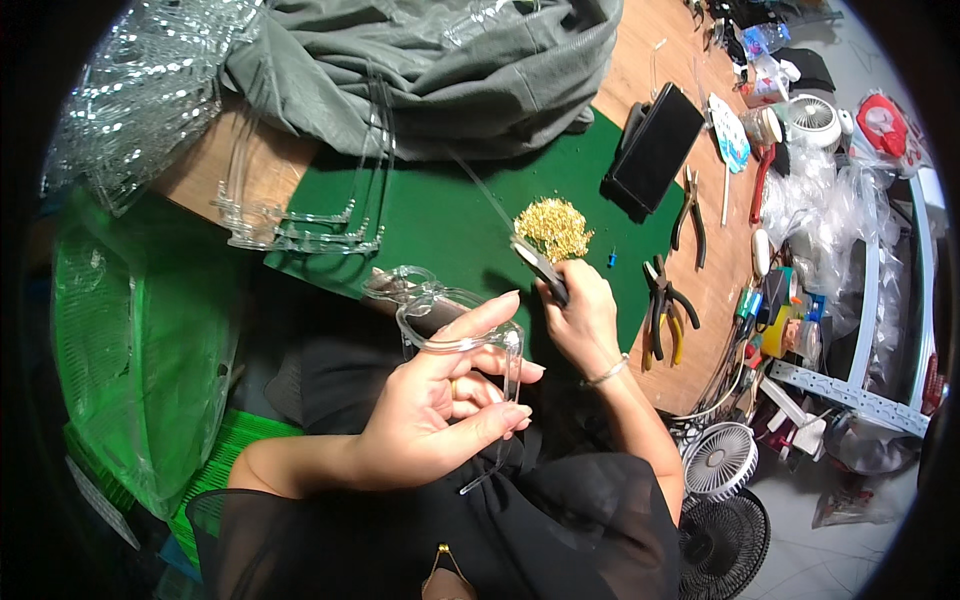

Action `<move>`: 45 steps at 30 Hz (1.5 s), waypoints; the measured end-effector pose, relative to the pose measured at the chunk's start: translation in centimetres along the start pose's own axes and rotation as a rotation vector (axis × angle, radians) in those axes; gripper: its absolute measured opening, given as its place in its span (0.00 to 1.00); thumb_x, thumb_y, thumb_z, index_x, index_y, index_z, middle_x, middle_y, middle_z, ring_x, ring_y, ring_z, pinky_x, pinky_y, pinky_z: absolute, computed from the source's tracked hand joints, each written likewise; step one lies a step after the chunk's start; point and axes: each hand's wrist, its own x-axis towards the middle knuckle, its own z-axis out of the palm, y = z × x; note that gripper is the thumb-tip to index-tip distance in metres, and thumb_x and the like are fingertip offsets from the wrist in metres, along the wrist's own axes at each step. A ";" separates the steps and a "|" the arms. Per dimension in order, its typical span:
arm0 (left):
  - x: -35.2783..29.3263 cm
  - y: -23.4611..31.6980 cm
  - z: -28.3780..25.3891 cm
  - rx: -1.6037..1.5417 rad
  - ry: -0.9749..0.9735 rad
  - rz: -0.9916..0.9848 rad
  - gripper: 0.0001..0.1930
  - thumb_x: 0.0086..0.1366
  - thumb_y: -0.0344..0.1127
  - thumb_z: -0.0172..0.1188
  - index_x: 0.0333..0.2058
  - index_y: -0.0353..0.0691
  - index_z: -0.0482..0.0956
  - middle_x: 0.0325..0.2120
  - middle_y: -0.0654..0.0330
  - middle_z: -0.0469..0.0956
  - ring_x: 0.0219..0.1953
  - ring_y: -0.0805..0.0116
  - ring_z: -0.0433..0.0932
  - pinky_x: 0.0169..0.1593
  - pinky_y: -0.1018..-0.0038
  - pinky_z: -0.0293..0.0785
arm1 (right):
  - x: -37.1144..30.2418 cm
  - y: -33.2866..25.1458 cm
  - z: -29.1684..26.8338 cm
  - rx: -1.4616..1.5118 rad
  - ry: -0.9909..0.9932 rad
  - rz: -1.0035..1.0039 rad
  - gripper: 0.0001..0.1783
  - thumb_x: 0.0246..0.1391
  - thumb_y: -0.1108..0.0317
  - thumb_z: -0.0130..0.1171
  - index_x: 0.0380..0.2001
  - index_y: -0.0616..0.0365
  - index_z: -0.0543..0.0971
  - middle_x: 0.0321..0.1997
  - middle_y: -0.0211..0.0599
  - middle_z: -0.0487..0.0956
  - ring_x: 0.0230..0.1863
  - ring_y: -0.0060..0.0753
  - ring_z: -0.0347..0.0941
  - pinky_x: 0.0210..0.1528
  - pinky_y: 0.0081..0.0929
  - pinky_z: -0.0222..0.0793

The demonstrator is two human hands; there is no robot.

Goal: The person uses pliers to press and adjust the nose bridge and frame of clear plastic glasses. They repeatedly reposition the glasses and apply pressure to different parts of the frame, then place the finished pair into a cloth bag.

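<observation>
A clear plastic eyeglass frame [462,343] is held in my left hand [432,405], with my thumb and fingers closed around one side of it. My right hand [585,310] grips a slim, dark-handled tool [541,268] with a pale metal tip; its exact kind is not clear. That tip lies at the near edge of a heap of tiny gold-coloured metal pieces [553,225] on the green mat [430,205]. From beside the tip, a thin clear strip [485,190] slants away to the left. More clear eyeglass frames [305,235] rest on the mat's left edge.
Grey cloth [430,80] covers the far side, beside bundled clear plastic [150,90]. Two pliers [688,220] [660,310] and a black phone-like object [655,150] lie right of the heap. A small white fan [718,460] stands at lower right. Green plastic bag [145,350] hangs left.
</observation>
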 end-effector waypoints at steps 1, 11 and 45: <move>0.2 -0.1 -0.1 0.020 0.012 0.025 0.38 0.55 0.16 0.54 0.62 0.39 0.46 0.43 0.49 0.70 0.33 0.67 0.78 0.36 0.76 0.77 | -0.3 0.0 -0.4 0.066 -0.033 0.037 0.09 0.44 0.70 0.59 0.29 0.59 0.72 0.25 0.40 0.72 0.27 0.45 0.68 0.31 0.36 0.62; -0.7 0.0 0.7 -0.094 -0.057 -0.081 0.37 0.56 0.17 0.54 0.61 0.38 0.47 0.40 0.56 0.68 0.33 0.70 0.77 0.36 0.77 0.76 | -1.3 -7.8 -4.8 0.773 0.076 -0.375 0.07 0.43 0.77 0.62 0.25 0.59 0.73 0.23 0.34 0.75 0.24 0.32 0.70 0.28 0.24 0.66; -1.3 -0.4 0.6 -0.140 -0.120 -0.072 0.37 0.55 0.16 0.56 0.61 0.36 0.50 0.33 0.58 0.71 0.35 0.71 0.77 0.39 0.79 0.74 | -2.7 -7.4 -4.0 0.787 0.097 -0.500 0.06 0.46 0.74 0.61 0.28 0.57 0.73 0.25 0.33 0.74 0.25 0.32 0.71 0.30 0.29 0.64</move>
